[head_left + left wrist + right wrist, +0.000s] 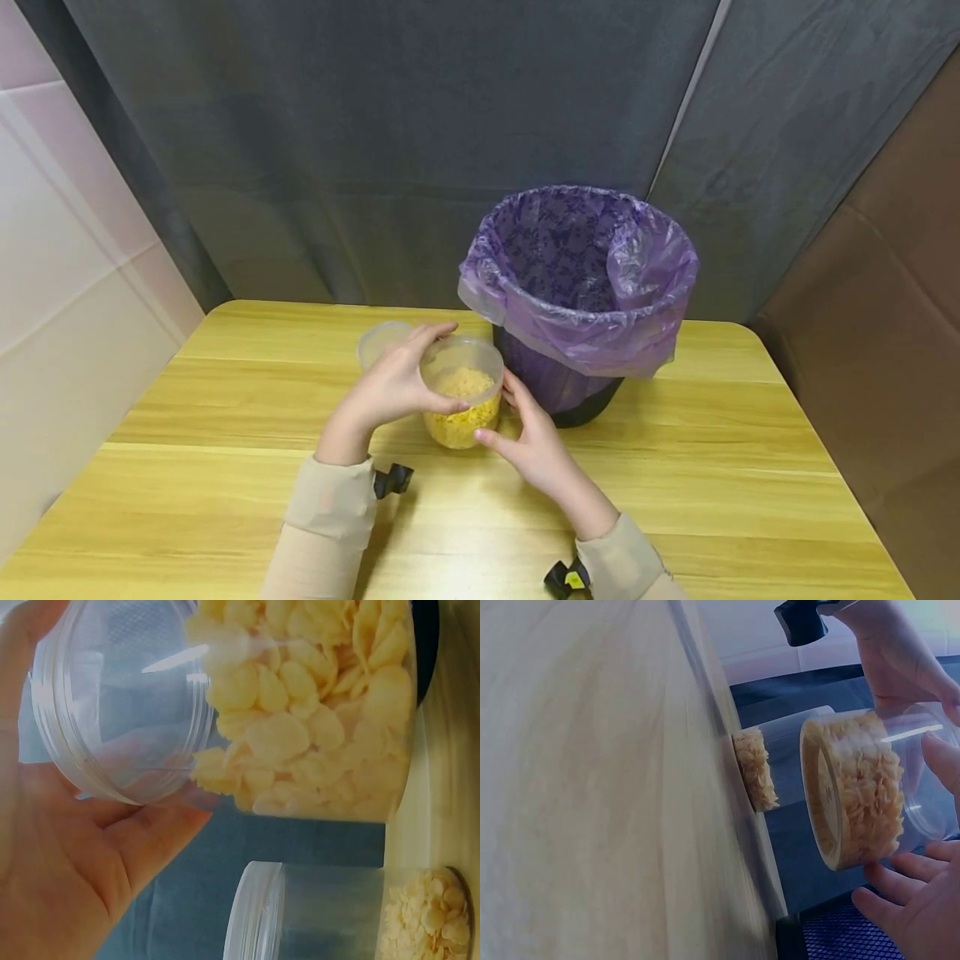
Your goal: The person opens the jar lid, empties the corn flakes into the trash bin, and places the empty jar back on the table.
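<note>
A clear plastic jar (pixel 461 433) part filled with yellow flakes (pixel 292 720) is between both hands. My left hand (pixel 393 382) grips it round the upper part, thumb on the near side and fingers on the far side. The right hand (pixel 536 446) holds its lower right side, with the thumb in front and the fingers behind. In the right wrist view the jar's base shows, raised off the table. Behind the left hand stands a second clear jar (pixel 381 340), partly hidden; the left wrist view shows a low layer of flakes (pixel 427 915) in it.
A black mesh bin (pixel 592 404) with a purple plastic liner (pixel 577 333) folded over its rim stands just right of the held jar. The wooden table (pixel 225 467) backs onto a grey curtain (pixel 337 150). Black wrist mounts (pixel 393 481) stick out near both cuffs.
</note>
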`<state>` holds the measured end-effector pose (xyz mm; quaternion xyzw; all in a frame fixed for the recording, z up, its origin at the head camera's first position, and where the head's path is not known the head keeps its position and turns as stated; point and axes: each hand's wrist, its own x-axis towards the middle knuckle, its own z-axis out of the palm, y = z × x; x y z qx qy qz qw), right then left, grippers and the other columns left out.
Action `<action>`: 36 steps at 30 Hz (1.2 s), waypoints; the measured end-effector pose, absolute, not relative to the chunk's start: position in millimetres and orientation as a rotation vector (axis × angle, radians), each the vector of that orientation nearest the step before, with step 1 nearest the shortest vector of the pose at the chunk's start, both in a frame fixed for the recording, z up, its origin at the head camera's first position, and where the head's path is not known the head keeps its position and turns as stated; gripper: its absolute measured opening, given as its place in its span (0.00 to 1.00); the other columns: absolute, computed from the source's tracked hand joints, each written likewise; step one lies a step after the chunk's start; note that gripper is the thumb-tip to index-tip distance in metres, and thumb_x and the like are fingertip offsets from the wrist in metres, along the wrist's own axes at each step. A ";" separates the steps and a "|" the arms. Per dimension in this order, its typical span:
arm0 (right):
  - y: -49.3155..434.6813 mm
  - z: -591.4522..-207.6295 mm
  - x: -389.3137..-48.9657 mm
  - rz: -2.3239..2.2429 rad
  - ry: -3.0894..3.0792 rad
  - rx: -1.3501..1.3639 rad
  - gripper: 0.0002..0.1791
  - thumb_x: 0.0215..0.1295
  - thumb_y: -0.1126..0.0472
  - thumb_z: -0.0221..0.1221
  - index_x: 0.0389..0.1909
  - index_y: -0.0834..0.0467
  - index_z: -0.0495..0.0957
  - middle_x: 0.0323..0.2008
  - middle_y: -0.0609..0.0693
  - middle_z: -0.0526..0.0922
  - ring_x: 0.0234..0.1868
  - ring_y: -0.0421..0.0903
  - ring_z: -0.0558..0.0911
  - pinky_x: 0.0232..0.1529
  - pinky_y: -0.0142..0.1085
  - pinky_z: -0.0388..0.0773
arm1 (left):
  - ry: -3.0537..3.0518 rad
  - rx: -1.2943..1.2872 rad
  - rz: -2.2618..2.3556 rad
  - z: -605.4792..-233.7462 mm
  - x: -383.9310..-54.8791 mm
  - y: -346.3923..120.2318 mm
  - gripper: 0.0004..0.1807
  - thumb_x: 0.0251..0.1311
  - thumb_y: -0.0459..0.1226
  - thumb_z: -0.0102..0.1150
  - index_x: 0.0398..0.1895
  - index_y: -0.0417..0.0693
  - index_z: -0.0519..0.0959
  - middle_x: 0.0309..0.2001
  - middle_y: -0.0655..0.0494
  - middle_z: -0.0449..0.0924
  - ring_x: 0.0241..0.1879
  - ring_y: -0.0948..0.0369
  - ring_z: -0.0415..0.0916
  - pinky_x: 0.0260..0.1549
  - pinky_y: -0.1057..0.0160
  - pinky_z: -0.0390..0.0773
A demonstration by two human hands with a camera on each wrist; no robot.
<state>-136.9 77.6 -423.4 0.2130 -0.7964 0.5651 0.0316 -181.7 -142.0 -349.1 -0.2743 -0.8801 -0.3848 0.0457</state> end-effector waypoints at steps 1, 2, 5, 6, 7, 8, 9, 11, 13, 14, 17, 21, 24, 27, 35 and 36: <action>77.8 -423.7 -137.5 1.746 -2.450 0.656 0.47 0.58 0.59 0.68 0.74 0.55 0.51 0.69 0.56 0.61 0.64 0.51 0.67 0.63 0.46 0.62 | -2.691 -0.846 -1.183 -349.2 -181.3 -142.0 0.54 0.34 0.48 0.80 0.68 0.44 0.63 0.64 0.49 0.67 0.58 0.52 0.68 0.55 0.48 0.68; 78.1 -423.9 -137.9 1.749 -2.448 0.654 0.47 0.58 0.59 0.68 0.74 0.55 0.51 0.68 0.56 0.62 0.63 0.51 0.68 0.63 0.46 0.62 | -2.691 -0.859 -1.189 -349.0 -180.7 -141.9 0.54 0.34 0.48 0.80 0.69 0.44 0.63 0.64 0.48 0.67 0.58 0.52 0.68 0.56 0.48 0.68; 79.1 -423.8 -138.5 1.756 -2.443 0.650 0.45 0.57 0.59 0.68 0.73 0.55 0.54 0.66 0.58 0.65 0.61 0.53 0.71 0.61 0.49 0.64 | -2.700 -0.888 -1.207 -348.5 -178.6 -141.3 0.55 0.34 0.47 0.80 0.69 0.45 0.63 0.65 0.48 0.66 0.60 0.52 0.67 0.57 0.48 0.67; 79.5 -423.9 -138.8 1.757 -2.444 0.648 0.45 0.57 0.59 0.68 0.72 0.56 0.54 0.66 0.59 0.66 0.61 0.53 0.71 0.61 0.49 0.65 | -2.700 -0.896 -1.209 -348.6 -178.1 -141.1 0.55 0.33 0.47 0.80 0.69 0.45 0.63 0.65 0.48 0.66 0.60 0.52 0.66 0.57 0.48 0.67; 80.0 -424.0 -138.9 1.758 -2.444 0.650 0.45 0.57 0.59 0.68 0.72 0.56 0.55 0.65 0.59 0.66 0.60 0.54 0.72 0.60 0.49 0.66 | -2.698 -0.904 -1.212 -348.8 -177.6 -140.9 0.55 0.33 0.47 0.80 0.69 0.45 0.63 0.65 0.48 0.66 0.60 0.52 0.66 0.57 0.48 0.67; 80.6 -423.8 -139.0 1.760 -2.445 0.650 0.45 0.56 0.60 0.69 0.72 0.56 0.56 0.65 0.59 0.67 0.60 0.54 0.72 0.60 0.49 0.66 | -2.696 -0.912 -1.212 -348.9 -177.1 -140.5 0.55 0.33 0.47 0.80 0.69 0.45 0.63 0.65 0.49 0.66 0.60 0.52 0.66 0.57 0.48 0.66; 81.2 -423.5 -139.1 1.762 -2.448 0.646 0.45 0.55 0.60 0.69 0.71 0.56 0.56 0.64 0.59 0.67 0.59 0.54 0.73 0.59 0.49 0.67 | -2.692 -0.921 -1.214 -349.1 -176.9 -140.2 0.55 0.32 0.46 0.80 0.69 0.45 0.63 0.65 0.48 0.66 0.60 0.52 0.66 0.57 0.48 0.66; 82.6 -423.3 -139.3 1.769 -2.453 0.642 0.46 0.53 0.61 0.71 0.71 0.55 0.57 0.64 0.57 0.68 0.59 0.53 0.73 0.58 0.48 0.68 | -2.682 -0.939 -1.215 -349.7 -176.5 -139.5 0.55 0.32 0.46 0.80 0.69 0.45 0.63 0.64 0.48 0.66 0.60 0.52 0.67 0.57 0.48 0.66; 84.1 -422.6 -139.1 1.768 -2.461 0.637 0.46 0.52 0.61 0.72 0.71 0.55 0.58 0.63 0.56 0.69 0.58 0.51 0.74 0.58 0.48 0.68 | -2.670 -0.961 -1.218 -350.1 -175.8 -138.5 0.55 0.31 0.46 0.81 0.68 0.45 0.64 0.64 0.48 0.67 0.59 0.52 0.67 0.56 0.48 0.67; 84.8 -422.2 -138.9 1.765 -2.468 0.630 0.47 0.51 0.61 0.72 0.70 0.55 0.59 0.64 0.55 0.69 0.58 0.51 0.74 0.58 0.48 0.69 | -2.665 -0.971 -1.218 -350.2 -175.3 -138.0 0.55 0.31 0.46 0.81 0.68 0.46 0.64 0.63 0.48 0.67 0.59 0.53 0.68 0.56 0.49 0.67; 87.0 -420.8 -137.6 1.755 -2.481 0.633 0.47 0.49 0.62 0.73 0.70 0.56 0.59 0.63 0.56 0.70 0.57 0.51 0.75 0.57 0.48 0.69 | -2.649 -0.996 -1.207 -350.5 -173.4 -136.8 0.55 0.30 0.46 0.81 0.68 0.46 0.64 0.63 0.50 0.68 0.58 0.53 0.68 0.55 0.48 0.68; 90.4 -419.2 -135.6 1.742 -2.504 0.646 0.48 0.47 0.60 0.74 0.69 0.58 0.60 0.63 0.57 0.70 0.58 0.51 0.74 0.57 0.47 0.70 | -2.623 -1.043 -1.208 -351.8 -169.8 -135.2 0.55 0.30 0.46 0.81 0.68 0.47 0.64 0.61 0.52 0.69 0.57 0.52 0.70 0.53 0.49 0.70; 93.7 -417.4 -134.2 1.732 -2.527 0.656 0.50 0.45 0.59 0.75 0.69 0.58 0.60 0.62 0.55 0.71 0.58 0.51 0.74 0.57 0.47 0.69 | -2.597 -1.087 -1.213 -353.3 -166.7 -134.0 0.56 0.30 0.47 0.81 0.68 0.48 0.64 0.61 0.53 0.69 0.56 0.53 0.70 0.53 0.50 0.70; 97.3 -415.0 -132.3 1.723 -2.537 0.676 0.51 0.44 0.57 0.76 0.69 0.57 0.60 0.61 0.54 0.72 0.57 0.50 0.74 0.57 0.47 0.69 | -2.566 -1.119 -1.207 -353.4 -163.6 -133.0 0.56 0.30 0.47 0.81 0.68 0.47 0.64 0.61 0.54 0.69 0.57 0.56 0.69 0.54 0.52 0.70; 110.3 -409.5 -125.0 1.687 -2.566 0.731 0.55 0.39 0.52 0.78 0.70 0.46 0.59 0.63 0.47 0.71 0.57 0.48 0.73 0.58 0.51 0.66 | -2.520 -1.197 -1.228 -350.2 -155.8 -124.9 0.56 0.28 0.46 0.81 0.68 0.50 0.64 0.61 0.57 0.69 0.55 0.56 0.71 0.52 0.54 0.72; 112.0 -408.3 -124.6 1.681 -2.570 0.746 0.55 0.38 0.51 0.78 0.70 0.45 0.59 0.63 0.46 0.70 0.59 0.48 0.72 0.59 0.51 0.65 | -2.518 -1.205 -1.231 -349.5 -154.4 -123.7 0.56 0.28 0.46 0.81 0.68 0.51 0.64 0.61 0.58 0.69 0.55 0.56 0.71 0.52 0.55 0.72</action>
